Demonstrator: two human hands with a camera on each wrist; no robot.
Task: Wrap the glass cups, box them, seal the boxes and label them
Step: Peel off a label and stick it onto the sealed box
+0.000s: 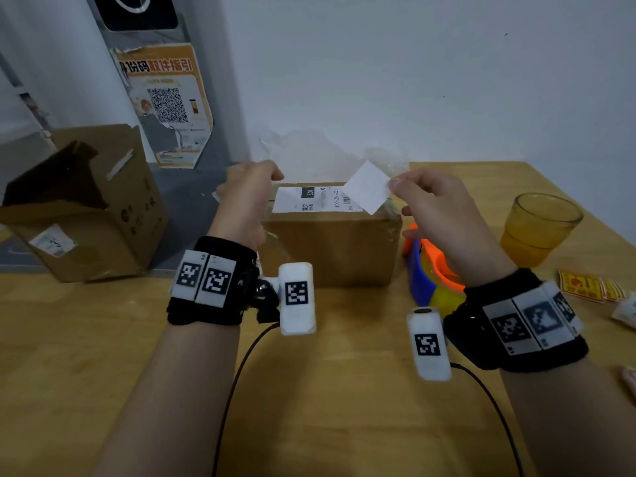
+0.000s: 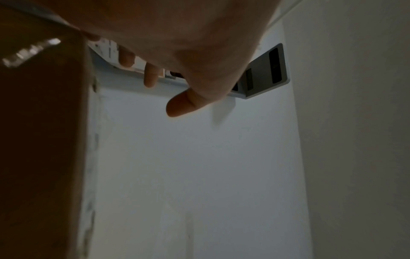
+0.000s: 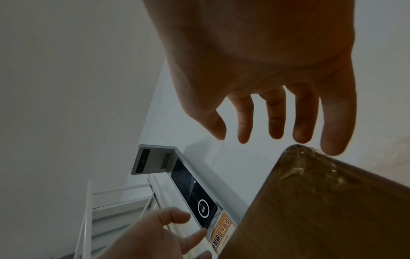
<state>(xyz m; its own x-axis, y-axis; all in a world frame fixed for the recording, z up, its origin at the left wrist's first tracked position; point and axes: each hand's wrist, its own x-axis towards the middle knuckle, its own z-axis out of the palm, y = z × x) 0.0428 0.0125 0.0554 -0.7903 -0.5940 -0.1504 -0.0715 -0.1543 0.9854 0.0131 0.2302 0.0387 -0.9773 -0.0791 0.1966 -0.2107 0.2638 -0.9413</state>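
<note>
- Sealed box (image 1: 330,242) stands on the table (image 1: 103,356), taped shut, a printed label (image 1: 311,199) already on its top.
- Right hand (image 1: 444,215): thumb and forefinger pinch a blank white slip (image 1: 368,187), held just above the box's far right corner; the other fingers hang loose.
- Left hand (image 1: 249,197): fingers curled at the box's far left edge; whether that grip holds anything cannot be told.
- Amber glass cup (image 1: 540,225) stands bare, right of the right hand: unwrapped, unboxed.
- Open carton (image 1: 86,208) lies tilted, well left of the left hand.
- Judgement: one box is done or nearly so; the cup's wrapping, boxing, sealing and labelling remain.
</note>
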